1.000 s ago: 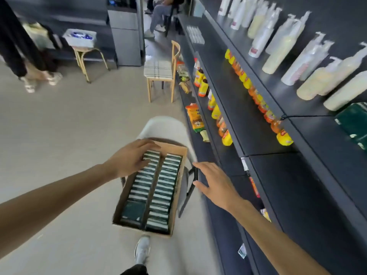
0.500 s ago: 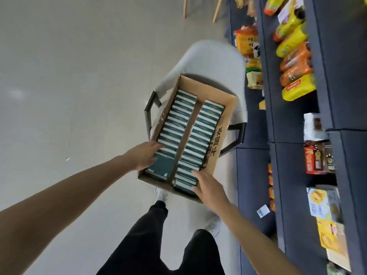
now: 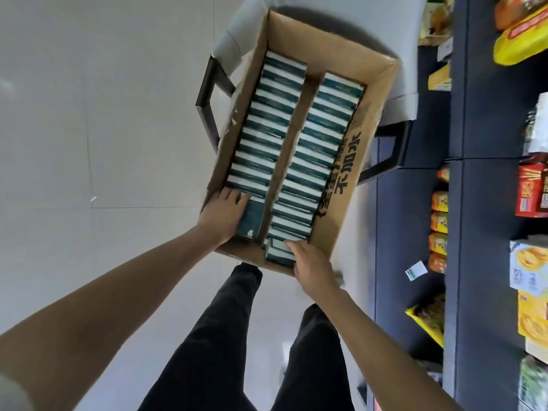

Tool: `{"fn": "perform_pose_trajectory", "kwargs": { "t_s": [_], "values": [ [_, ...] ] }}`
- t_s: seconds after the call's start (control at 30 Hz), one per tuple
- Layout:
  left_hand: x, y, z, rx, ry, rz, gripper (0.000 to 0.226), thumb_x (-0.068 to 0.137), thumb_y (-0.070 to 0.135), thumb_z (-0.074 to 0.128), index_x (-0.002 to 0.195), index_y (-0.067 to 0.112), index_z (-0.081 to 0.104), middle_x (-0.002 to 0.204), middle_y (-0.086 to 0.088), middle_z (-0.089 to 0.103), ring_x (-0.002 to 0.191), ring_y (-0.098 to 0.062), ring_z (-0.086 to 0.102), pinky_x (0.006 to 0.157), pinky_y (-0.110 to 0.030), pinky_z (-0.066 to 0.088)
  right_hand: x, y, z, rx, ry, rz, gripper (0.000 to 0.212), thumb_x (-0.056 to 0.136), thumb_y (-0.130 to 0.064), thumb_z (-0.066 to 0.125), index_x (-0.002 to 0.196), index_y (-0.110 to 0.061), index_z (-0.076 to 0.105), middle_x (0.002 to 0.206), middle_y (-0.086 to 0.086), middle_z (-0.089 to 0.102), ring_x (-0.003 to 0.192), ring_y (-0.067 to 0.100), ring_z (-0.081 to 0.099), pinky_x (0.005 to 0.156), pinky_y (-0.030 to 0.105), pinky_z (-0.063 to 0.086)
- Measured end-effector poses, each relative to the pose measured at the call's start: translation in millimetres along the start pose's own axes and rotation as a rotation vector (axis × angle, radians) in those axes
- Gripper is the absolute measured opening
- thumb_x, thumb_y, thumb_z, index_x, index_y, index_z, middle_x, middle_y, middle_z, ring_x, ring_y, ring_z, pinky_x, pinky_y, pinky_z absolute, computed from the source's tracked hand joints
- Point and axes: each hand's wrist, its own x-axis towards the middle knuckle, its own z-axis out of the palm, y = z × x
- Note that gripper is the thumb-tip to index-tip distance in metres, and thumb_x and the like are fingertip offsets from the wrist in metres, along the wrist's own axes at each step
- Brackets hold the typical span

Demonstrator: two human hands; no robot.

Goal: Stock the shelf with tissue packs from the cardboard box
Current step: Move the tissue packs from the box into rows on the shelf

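A person in black trousers (image 3: 225, 345) stands over an open cardboard box (image 3: 341, 185) that rests on a pale grey chair (image 3: 237, 40) with a black frame, seen from directly above. The box holds two long rows of teal-and-white tissue packs (image 3: 267, 126) standing on edge, divided by a cardboard strip, with bold black lettering on the flap toward 3 o'clock.

The left hand (image 3: 222, 216) reaches into the near end of the left row; its fingers lie flat along the edge of a flat-lying teal pack (image 3: 250, 221), and whether it truly grasps that pack cannot be told. The right hand (image 3: 311, 265) sits at the near end of the right row, fingers curled over the top of the last pack (image 3: 278, 250), grasping it at the box's near wall.

At 3 o'clock runs a dark blue shelf (image 3: 462, 203) stocked with yellow, orange and red snack packets (image 3: 439, 221) and boxed goods. A small white label (image 3: 416, 270) lies on the floor beside its base. The grey floor (image 3: 89, 114) fills the frame from 9 to 12 o'clock.
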Motion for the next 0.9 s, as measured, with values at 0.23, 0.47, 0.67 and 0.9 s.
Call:
{"fn": "perform_pose_trajectory", "kwargs": {
  "t_s": [0.23, 0.47, 0.67, 0.9],
  "values": [
    [-2.5, -1.0, -1.0, 0.143, 0.017, 0.035, 0.056, 0.085, 0.033, 0.070, 0.134, 0.016, 0.050, 0.130, -0.009, 0.054, 0.122, -0.031, 0.048, 0.104, -0.041, 0.036, 12.0, 6.3, -11.9, -0.094, -0.093, -0.037, 0.066, 0.091, -0.014, 0.067, 0.148, -0.019, 0.034, 0.136, 0.005, 0.052, 0.113, 0.028, 0.057, 0.089, 0.039, 0.049],
    [-25.7, 5.2, -16.3, -0.114, 0.069, 0.091, 0.048, 0.087, 0.029, 0.073, 0.129, 0.022, 0.051, 0.125, -0.005, 0.054, 0.111, -0.028, 0.057, 0.088, -0.040, 0.046, 11.6, -5.0, -4.7, -0.237, -0.010, 0.024, 0.068, 0.090, 0.004, 0.058, 0.149, -0.013, 0.028, 0.135, 0.009, 0.052, 0.113, 0.028, 0.055, 0.091, 0.039, 0.047],
    [-61.1, 0.0, -61.5, -0.154, 0.224, 0.220, 0.049, 0.075, 0.026, 0.085, 0.117, 0.024, 0.059, 0.107, 0.005, 0.063, 0.091, -0.021, 0.058, 0.077, -0.035, 0.048, -17.1, -15.8, -37.0, -0.028, 0.104, 0.107, 0.059, 0.093, -0.002, 0.054, 0.147, -0.016, 0.034, 0.132, 0.005, 0.054, 0.111, 0.025, 0.055, 0.088, 0.036, 0.047],
    [-83.8, 21.7, -157.5, -0.114, 0.369, 0.385, 0.053, 0.072, 0.026, 0.088, 0.118, 0.025, 0.062, 0.109, 0.008, 0.064, 0.093, -0.019, 0.061, 0.074, -0.034, 0.054, -103.8, -15.5, -141.6, 0.053, 0.397, 0.078, 0.077, 0.091, -0.004, 0.059, 0.154, -0.031, 0.023, 0.127, 0.006, 0.051, 0.099, 0.026, 0.057, 0.077, 0.035, 0.044]
  ]
}}
